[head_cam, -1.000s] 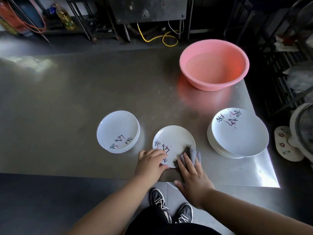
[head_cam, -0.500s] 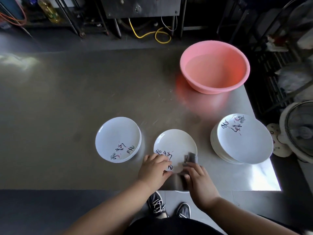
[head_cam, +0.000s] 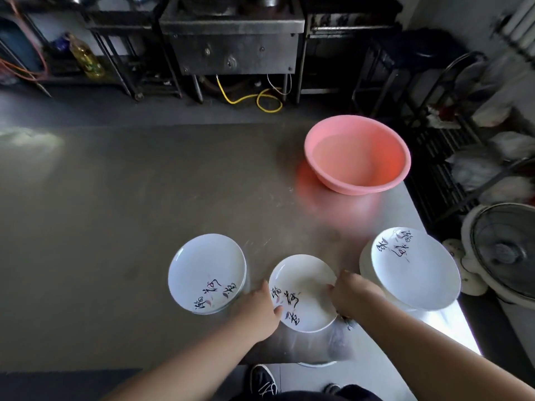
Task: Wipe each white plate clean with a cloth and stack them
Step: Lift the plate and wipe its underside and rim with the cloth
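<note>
On the far left, beyond the steel worktop [head_cam: 115, 198], a yellow bottle [head_cam: 86, 57] stands on a dark rack, its lower part blurred. Nearer, on the worktop, the left stack of plates [head_cam: 207, 273] sits with black writing on its top plate; only the edges of the plates beneath it show, so their count is unclear.

The left hand [head_cam: 257, 311] rests on the left rim of the middle plate [head_cam: 304, 293], which lies flat on the worktop near its front edge, between the two stacks. The thumb lies on the plate by the writing; the other fingers are hidden beneath the hand, so whether they curl under the rim cannot be told.

The right hand [head_cam: 351, 295] holds the plate's right rim, fingers curled over the edge. A dark scrap below that hand, at the plate's lower right, may be the cloth [head_cam: 346, 321], but it is mostly hidden and blurred.

Further right, the right stack of plates [head_cam: 417, 270] sits close to the worktop's right edge, just beside the right hand. Behind it stands a pink basin [head_cam: 357, 154]. Off the worktop at the far right, a fan [head_cam: 503, 253] is cut off by the frame.
</note>
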Demonstrator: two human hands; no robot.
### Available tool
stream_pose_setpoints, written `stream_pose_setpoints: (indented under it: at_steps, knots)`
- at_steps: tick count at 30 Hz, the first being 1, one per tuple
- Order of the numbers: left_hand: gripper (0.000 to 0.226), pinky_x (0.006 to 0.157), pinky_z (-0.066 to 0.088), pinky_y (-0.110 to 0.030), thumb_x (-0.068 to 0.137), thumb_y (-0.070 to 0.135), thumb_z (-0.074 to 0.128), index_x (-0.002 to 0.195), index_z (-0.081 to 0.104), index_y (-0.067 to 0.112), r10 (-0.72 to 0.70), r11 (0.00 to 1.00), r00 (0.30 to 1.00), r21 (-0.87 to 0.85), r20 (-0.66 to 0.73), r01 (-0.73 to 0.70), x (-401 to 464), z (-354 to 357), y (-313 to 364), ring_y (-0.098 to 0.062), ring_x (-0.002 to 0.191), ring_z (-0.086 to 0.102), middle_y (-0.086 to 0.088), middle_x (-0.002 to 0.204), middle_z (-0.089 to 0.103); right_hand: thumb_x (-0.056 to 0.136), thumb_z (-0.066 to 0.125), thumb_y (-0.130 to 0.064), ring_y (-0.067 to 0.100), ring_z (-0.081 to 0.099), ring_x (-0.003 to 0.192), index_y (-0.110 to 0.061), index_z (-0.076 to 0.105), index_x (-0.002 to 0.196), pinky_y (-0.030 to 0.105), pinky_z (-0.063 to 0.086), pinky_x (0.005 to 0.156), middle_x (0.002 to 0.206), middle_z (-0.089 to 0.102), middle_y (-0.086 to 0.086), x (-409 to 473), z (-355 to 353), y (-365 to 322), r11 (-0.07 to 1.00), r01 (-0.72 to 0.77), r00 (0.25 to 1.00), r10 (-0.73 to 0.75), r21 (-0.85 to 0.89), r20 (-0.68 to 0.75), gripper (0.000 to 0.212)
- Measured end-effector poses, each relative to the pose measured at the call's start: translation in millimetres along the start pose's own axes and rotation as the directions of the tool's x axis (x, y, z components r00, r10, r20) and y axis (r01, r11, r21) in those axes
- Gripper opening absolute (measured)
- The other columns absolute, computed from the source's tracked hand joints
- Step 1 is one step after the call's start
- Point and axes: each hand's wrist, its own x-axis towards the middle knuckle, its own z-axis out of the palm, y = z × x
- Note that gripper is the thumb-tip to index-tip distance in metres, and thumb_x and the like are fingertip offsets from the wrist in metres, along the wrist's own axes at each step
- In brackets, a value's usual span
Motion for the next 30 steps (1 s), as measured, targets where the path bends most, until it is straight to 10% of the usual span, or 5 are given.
stream_pose_setpoints:
  at_steps: [10,17,23,26,30]
  knots:
    - [0.067,0.058,0.053,-0.033,0.083,0.074,0.059,0.113,0.042,0.016,-0.187,0.870,0.958,-0.418,0.216,0.264,6,-24,22,-0.029,0.078,0.070,-0.007,0.102,0.068,0.114,0.018,-0.042,0.039,0.062,0.123,0.005,0.040,0.152,0.039,0.048,0.099,0.137,0.061,0.025,14,-8,-14,0.987,-0.144,0.984,0.135,0.070,0.115,0.065]
    - [0.076,0.080,0.058,-0.038,0.076,0.092,0.010,0.098,0.047,0.030,-0.247,0.594,0.964,-0.801,-0.094,0.075,-6,-44,31,-0.012,0.071,0.068,0.008,0.085,0.071,0.093,0.028,-0.079,0.033,0.069,0.055,-0.022,0.049,0.102,0.036,0.053,0.042,0.079,0.068,0.012,-18,-40,-4,0.574,0.154,0.980,0.016,0.805,-0.199,0.061]
    - [0.012,0.075,0.043,-0.033,0.096,0.037,0.063,0.099,0.054,0.029,-0.287,0.296,0.894,-0.920,-0.343,-0.257,-15,-115,73,-0.013,0.078,0.052,0.014,0.076,0.054,0.096,0.052,-0.062,0.013,0.057,0.061,-0.037,0.042,0.095,0.042,0.049,0.056,0.075,0.057,-0.006,-32,-85,2,0.644,0.620,0.727,-0.258,0.448,-0.636,0.027]
    - [0.039,0.092,0.055,-0.045,0.105,0.006,0.059,0.131,0.058,0.034,-0.177,-0.044,0.966,-0.979,-0.190,-0.200,-16,-153,81,-0.016,0.108,0.071,0.006,0.113,0.077,0.099,0.051,-0.056,0.007,0.062,0.072,-0.038,0.041,0.101,0.027,0.041,0.054,0.087,0.063,-0.021,-31,-116,2,0.698,0.653,0.654,-0.322,0.295,-0.684,0.021]
    - [0.040,0.091,0.057,-0.048,0.106,0.002,0.052,0.142,0.060,0.018,-0.033,-0.130,0.983,-0.974,-0.183,-0.186,-24,-184,84,-0.029,0.123,0.069,-0.007,0.133,0.072,0.099,0.050,-0.045,0.006,0.063,0.080,-0.036,0.048,0.113,0.030,0.046,0.063,0.088,0.063,-0.023,-35,-158,-1,0.767,0.613,0.589,-0.283,0.190,-0.757,0.016]
